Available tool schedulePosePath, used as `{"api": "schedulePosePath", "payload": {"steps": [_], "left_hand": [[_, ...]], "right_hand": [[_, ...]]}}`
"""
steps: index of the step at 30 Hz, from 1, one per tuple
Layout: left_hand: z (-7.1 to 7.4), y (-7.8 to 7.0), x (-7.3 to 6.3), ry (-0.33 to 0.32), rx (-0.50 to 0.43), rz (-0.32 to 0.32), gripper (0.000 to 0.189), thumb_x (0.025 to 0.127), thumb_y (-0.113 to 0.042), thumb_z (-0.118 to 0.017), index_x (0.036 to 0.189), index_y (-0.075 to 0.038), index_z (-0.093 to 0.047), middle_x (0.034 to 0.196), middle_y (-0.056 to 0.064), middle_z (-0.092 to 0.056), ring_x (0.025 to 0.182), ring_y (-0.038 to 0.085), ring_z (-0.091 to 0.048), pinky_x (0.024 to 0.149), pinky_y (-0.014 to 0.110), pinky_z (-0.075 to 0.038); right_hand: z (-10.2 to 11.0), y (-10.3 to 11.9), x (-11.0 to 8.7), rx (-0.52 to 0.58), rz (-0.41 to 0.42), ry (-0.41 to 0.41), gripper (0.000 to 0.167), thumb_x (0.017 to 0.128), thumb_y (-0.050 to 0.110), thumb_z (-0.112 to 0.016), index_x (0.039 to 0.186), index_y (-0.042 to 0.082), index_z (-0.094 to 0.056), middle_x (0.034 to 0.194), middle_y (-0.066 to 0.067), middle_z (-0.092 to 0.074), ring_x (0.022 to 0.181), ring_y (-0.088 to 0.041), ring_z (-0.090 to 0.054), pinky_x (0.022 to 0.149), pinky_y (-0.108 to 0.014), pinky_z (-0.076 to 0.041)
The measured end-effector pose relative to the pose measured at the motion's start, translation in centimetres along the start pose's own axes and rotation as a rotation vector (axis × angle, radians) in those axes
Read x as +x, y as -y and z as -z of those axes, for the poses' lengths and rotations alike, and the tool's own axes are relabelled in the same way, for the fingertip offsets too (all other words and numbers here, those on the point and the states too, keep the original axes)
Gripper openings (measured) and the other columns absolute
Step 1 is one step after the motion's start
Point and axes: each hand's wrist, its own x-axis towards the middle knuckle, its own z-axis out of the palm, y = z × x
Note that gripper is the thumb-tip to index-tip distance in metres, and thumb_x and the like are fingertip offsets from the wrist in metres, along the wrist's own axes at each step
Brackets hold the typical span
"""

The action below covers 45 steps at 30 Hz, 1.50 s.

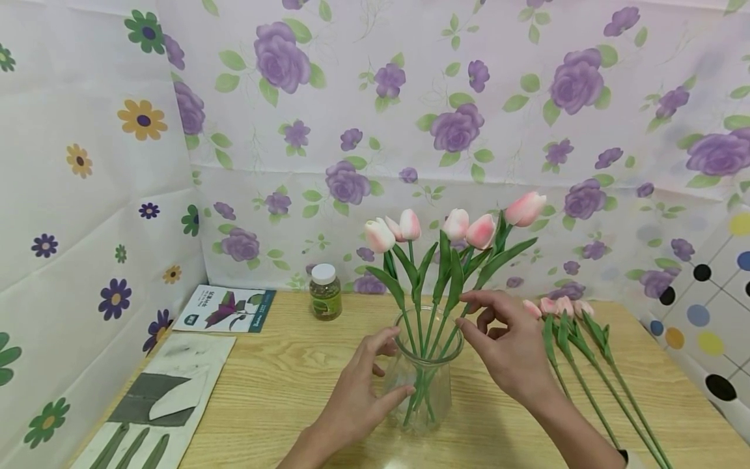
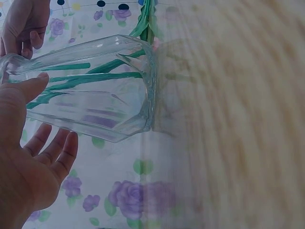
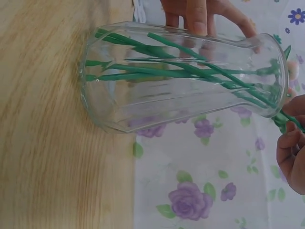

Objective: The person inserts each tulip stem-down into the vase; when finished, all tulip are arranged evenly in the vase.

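A clear glass vase (image 1: 430, 391) stands upright on the table, with several pink and white tulips (image 1: 482, 231) in it. Their green stems (image 3: 190, 71) cross inside the glass. My left hand (image 1: 357, 391) loosely holds the vase from the left, thumb in front and fingers around its far side; in the left wrist view the thumb (image 2: 35, 86) overlaps the glass. Just above the rim on the right, my right hand (image 1: 506, 342) pinches a tulip stem between thumb and index finger. In the right wrist view, its fingertips (image 3: 290, 128) are at that stem near the vase mouth.
More tulips (image 1: 586, 352) lie on the table at the right. A lidded jar (image 1: 325, 293) stands at the back, with a printed booklet (image 1: 225, 308) to its left. A cloth-like sheet (image 1: 158, 397) lies at the left edge. Flowered cloth (image 1: 375, 130) hangs behind the table.
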Motion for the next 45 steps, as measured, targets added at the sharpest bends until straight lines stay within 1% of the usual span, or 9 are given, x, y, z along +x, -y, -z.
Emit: {"api": "schedulePosePath", "payload": {"steps": [11,21,24,28,30,31,36,40,45], "left_hand": [[0.1,-0.1,0.0,0.007,0.005,-0.008,0.090,0.090,-0.016,-0.087,0.161,-0.028,-0.033,0.138,-0.001,-0.057,0.122,0.024,-0.060,0.087,0.036,-0.060],[0.1,-0.1,0.0,0.009,-0.005,0.004,0.091,0.090,-0.016,-0.087,0.161,-0.031,-0.033,0.139,-0.002,-0.056,0.123,0.023,-0.060,0.087,0.037,-0.060],[0.1,-0.1,0.0,0.007,0.000,-0.003,0.091,0.089,-0.016,-0.087,0.161,-0.030,-0.033,0.140,-0.002,-0.056,0.123,0.024,-0.060,0.087,0.037,-0.060],[0.1,-0.1,0.0,0.005,0.005,-0.008,0.089,0.089,-0.015,-0.087,0.160,-0.024,-0.034,0.139,-0.001,-0.057,0.122,0.024,-0.061,0.086,0.036,-0.060],[0.1,-0.1,0.0,0.004,0.005,-0.004,0.089,0.089,-0.015,-0.087,0.160,-0.023,-0.035,0.139,-0.001,-0.057,0.122,0.024,-0.061,0.086,0.036,-0.060],[0.1,-0.1,0.0,0.004,0.005,-0.004,0.089,0.089,-0.015,-0.087,0.160,-0.022,-0.035,0.140,0.000,-0.057,0.122,0.024,-0.061,0.086,0.036,-0.060],[0.1,-0.1,0.0,0.002,0.007,-0.004,0.090,0.089,-0.016,-0.087,0.161,-0.028,-0.033,0.138,-0.001,-0.057,0.121,0.023,-0.061,0.086,0.036,-0.059],[0.1,-0.1,0.0,0.000,0.010,-0.007,0.090,0.089,-0.016,-0.087,0.160,-0.027,-0.034,0.138,0.000,-0.057,0.121,0.023,-0.061,0.086,0.036,-0.059],[0.1,-0.1,0.0,0.003,0.005,0.006,0.089,0.089,-0.015,-0.087,0.160,-0.026,-0.034,0.136,-0.001,-0.057,0.122,0.025,-0.061,0.087,0.037,-0.060]], "right_hand": [[-0.3,-0.3,-0.3,-0.020,0.000,0.024,0.031,0.089,-0.002,-0.082,0.115,0.014,-0.077,0.098,-0.001,-0.070,0.074,-0.005,-0.056,0.051,-0.024,-0.050],[0.3,-0.3,-0.1,-0.002,-0.013,0.098,0.027,0.095,0.002,-0.078,0.117,0.017,-0.077,0.100,-0.001,-0.072,0.074,-0.006,-0.058,0.050,-0.025,-0.048],[0.6,-0.4,-0.1,-0.016,-0.023,0.121,0.024,0.097,0.004,-0.076,0.117,0.017,-0.077,0.103,-0.001,-0.073,0.076,-0.005,-0.059,0.051,-0.025,-0.049],[0.8,-0.6,-0.1,-0.046,-0.027,0.147,0.021,0.099,0.005,-0.074,0.116,0.016,-0.078,0.106,-0.001,-0.073,0.079,-0.005,-0.059,0.053,-0.025,-0.050],[0.9,-0.7,-0.1,-0.059,-0.025,0.157,0.021,0.099,0.005,-0.073,0.116,0.016,-0.078,0.107,0.000,-0.072,0.079,-0.006,-0.059,0.053,-0.025,-0.051],[0.9,-0.8,-0.1,-0.064,-0.021,0.159,0.021,0.100,0.005,-0.073,0.116,0.016,-0.078,0.107,0.001,-0.072,0.079,-0.006,-0.059,0.053,-0.026,-0.051],[1.0,-1.0,-0.2,-0.065,-0.013,0.171,0.021,0.101,0.006,-0.071,0.117,0.017,-0.078,0.108,0.001,-0.072,0.080,-0.006,-0.059,0.052,-0.026,-0.051],[1.1,-1.1,-0.3,-0.049,-0.015,0.174,0.021,0.101,0.006,-0.071,0.117,0.017,-0.078,0.107,0.000,-0.072,0.080,-0.006,-0.058,0.051,-0.026,-0.051],[1.3,-1.1,-0.4,-0.042,-0.007,0.178,0.021,0.101,0.006,-0.071,0.117,0.018,-0.078,0.106,0.001,-0.072,0.081,-0.006,-0.058,0.050,-0.026,-0.050]]}}
